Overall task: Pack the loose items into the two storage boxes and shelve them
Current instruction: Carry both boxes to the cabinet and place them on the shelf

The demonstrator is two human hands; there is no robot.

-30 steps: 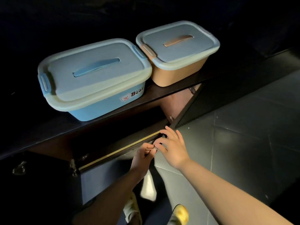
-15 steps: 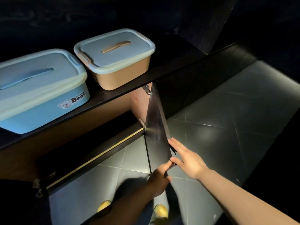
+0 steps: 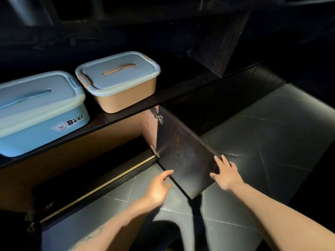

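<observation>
We are holding the cabinet door [image 3: 183,160] swung out from its hinges [image 3: 157,115], its free edge pointing back toward us. Our right hand [image 3: 225,176] is lying flat and spread on that edge, gripping nothing; our left hand [image 3: 159,187] is hovering open and empty just beside the door's lower corner. The blue storage box [image 3: 38,113] and the tan storage box [image 3: 119,84] are sitting lidded, side by side on the shelf [image 3: 172,96] up and to our left, long axes running along it. We judge our left hand the nearer.
</observation>
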